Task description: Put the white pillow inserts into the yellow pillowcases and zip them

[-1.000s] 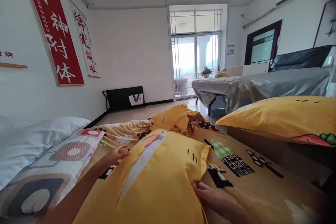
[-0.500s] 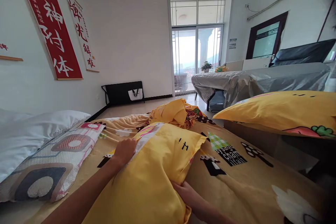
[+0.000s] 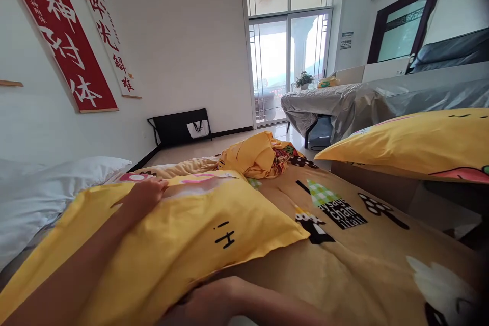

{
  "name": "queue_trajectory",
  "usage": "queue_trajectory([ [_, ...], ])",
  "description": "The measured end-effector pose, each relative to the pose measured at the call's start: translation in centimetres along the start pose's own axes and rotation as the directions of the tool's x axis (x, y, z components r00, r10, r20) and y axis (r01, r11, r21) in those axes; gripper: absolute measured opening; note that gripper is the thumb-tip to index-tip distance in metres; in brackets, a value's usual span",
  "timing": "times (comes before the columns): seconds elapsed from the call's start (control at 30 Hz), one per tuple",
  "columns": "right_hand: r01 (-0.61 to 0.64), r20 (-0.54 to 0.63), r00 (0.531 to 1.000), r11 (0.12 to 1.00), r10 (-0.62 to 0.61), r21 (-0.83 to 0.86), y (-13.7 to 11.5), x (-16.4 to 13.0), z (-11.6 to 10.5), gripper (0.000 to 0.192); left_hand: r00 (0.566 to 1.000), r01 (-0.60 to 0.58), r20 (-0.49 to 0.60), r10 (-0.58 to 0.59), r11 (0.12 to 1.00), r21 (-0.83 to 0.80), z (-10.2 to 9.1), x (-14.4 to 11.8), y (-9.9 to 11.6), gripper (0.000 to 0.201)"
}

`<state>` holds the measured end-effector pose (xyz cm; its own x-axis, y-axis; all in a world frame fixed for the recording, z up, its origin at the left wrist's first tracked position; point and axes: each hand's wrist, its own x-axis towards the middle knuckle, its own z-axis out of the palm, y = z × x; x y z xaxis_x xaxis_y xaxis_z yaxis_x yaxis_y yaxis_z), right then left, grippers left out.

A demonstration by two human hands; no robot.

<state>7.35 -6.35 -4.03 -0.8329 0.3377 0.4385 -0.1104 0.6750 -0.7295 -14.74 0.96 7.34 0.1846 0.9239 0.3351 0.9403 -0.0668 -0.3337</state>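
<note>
A plump yellow pillow (image 3: 164,244) with "Hi" and a pink-and-white print lies slanted across the bed in front of me. My left hand (image 3: 147,192) is closed on its far side, near the pink print. At its near edge my right hand (image 3: 214,298) holds the pillow from below; its fingers are mostly hidden under the fabric. The patterned brown bed sheet (image 3: 367,260) spreads beneath. A crumpled yellow cloth (image 3: 248,155) lies just beyond the pillow.
White pillows (image 3: 72,183) lie on the left by the wall. Another yellow pillow (image 3: 412,145) rests at the right on a box-like support. Behind it stands a plastic-covered table (image 3: 332,107). A folded black frame (image 3: 171,127) leans on the far wall.
The yellow pillow has swung to the left and turned, now covering the patterned pillow there. Both hands moved left with it, and the right hand has slid lower, under the near edge.
</note>
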Motion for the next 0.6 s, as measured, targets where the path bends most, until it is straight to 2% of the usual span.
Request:
queue_trajectory([
  [0.07,-0.011,0.093,0.996,0.999,0.008,0.031,1.2,-1.2,-2.6,0.041,0.999,0.013,0.047,-0.011,0.999,-0.037,4.4,-2.4,-0.7,0.031],
  [0.13,-0.078,0.123,0.99,0.996,0.072,0.044,2.9,-2.2,-6.8,0.05,0.998,0.057,-0.006,-0.058,0.986,-0.155,8.2,-4.3,-1.3,0.031],
  [0.17,-0.239,0.002,0.971,0.97,0.24,0.049,4.0,-2.5,-9.1,0.054,0.995,0.079,-0.042,-0.09,0.976,-0.205,9.6,-5.0,-1.5,0.032],
  [0.2,-0.431,-0.21,0.878,0.901,0.431,0.049,5.0,-2.8,-11.5,0.053,0.989,0.098,-0.079,-0.121,0.964,-0.246,10.6,-5.4,-1.7,0.033],
  [0.23,-0.607,-0.442,0.693,0.791,0.57,0.067,6.1,-3.1,-13.5,0.051,0.983,0.112,-0.109,-0.146,0.956,-0.271,11.3,-5.7,-1.8,0.033],
  [0.27,-0.679,-0.52,0.596,0.73,0.612,0.081,7.1,-3.4,-15.1,0.05,0.977,0.122,-0.132,-0.165,0.951,-0.285,11.6,-5.8,-1.7,0.034],
  [0.33,-0.758,-0.579,0.476,0.643,0.662,0.112,8.8,-4.0,-16.9,0.047,0.965,0.145,-0.17,-0.199,0.948,-0.284,11.7,-5.8,-1.5,0.031],
  [0.43,-0.79,-0.577,0.416,0.594,0.703,0.154,10.1,-4.7,-16.7,0.043,0.929,0.254,-0.223,-0.295,0.947,-0.195,11.5,-5.8,-1.2,0.026],
  [0.5,-0.784,-0.587,0.402,0.595,0.703,0.176,10.1,-4.7,-16.1,0.042,0.909,0.32,-0.232,-0.346,0.937,-0.142,11.6,-6.0,-1.6,0.027],
  [0.6,-0.762,-0.621,0.402,0.622,0.673,0.18,9.0,-5.0,-16.1,0.042,0.923,0.283,-0.208,-0.322,0.939,-0.196,12.1,-6.7,-3.4,0.031],
])
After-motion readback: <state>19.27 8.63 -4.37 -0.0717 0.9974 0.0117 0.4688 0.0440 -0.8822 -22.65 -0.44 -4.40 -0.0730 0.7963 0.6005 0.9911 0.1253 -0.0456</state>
